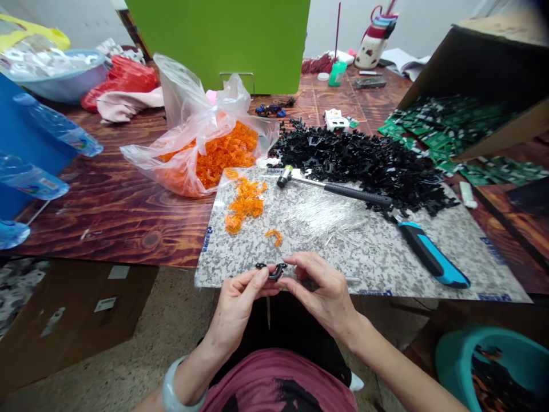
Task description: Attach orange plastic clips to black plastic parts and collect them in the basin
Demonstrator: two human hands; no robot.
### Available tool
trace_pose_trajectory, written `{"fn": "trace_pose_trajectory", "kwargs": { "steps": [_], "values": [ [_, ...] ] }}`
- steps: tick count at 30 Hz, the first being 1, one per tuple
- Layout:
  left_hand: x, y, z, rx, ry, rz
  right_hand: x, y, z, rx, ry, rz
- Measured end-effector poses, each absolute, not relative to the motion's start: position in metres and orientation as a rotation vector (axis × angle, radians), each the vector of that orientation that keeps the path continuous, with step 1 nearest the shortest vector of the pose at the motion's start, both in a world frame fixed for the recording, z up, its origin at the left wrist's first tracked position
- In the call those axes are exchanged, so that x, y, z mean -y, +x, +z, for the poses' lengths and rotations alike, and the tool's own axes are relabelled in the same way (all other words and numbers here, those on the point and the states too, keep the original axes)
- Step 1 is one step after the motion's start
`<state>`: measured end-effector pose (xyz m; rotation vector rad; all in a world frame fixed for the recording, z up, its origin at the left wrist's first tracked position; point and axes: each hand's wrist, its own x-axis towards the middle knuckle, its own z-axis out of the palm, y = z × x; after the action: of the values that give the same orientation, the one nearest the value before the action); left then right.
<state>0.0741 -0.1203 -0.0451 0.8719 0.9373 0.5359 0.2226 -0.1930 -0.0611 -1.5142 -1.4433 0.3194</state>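
Just past the near edge of the speckled board (240,257), my left hand (242,294) pinches a small black plastic part (277,271) between thumb and fingers. My right hand (319,289) has its thumb and index finger at the right end of that part, closed around it. One loose orange clip (274,236) lies on the board above my hands. A small pile of orange clips (246,200) is farther left, and thin clear pins (328,217) are spread at the board's middle. A large heap of black parts (355,160) covers the back.
A hammer (343,190) and a blue-handled tool (433,254) lie on the board. Behind are a plastic bag of orange parts (201,154), a green panel (223,46) and a box of green circuit boards (484,68). A teal bucket (450,355) stands at lower right.
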Motion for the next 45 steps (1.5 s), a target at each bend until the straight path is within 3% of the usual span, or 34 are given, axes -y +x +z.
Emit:
{"fn": "trace_pose_trajectory", "kwargs": {
  "steps": [13, 35, 45],
  "values": [
    [0.127, 0.08, -0.051, -0.954, 0.899, 0.655, 0.191, 0.216, -0.066, 1.565, -1.552, 0.021],
    [0.124, 0.085, -0.056, -1.002, 1.048, 0.752, 0.188, 0.203, -0.064, 1.562, -1.551, 0.199],
    [0.122, 0.084, -0.057, -1.022, 1.121, 0.741, 0.187, 0.197, -0.059, 1.587, -1.585, 0.088]
  ]
}}
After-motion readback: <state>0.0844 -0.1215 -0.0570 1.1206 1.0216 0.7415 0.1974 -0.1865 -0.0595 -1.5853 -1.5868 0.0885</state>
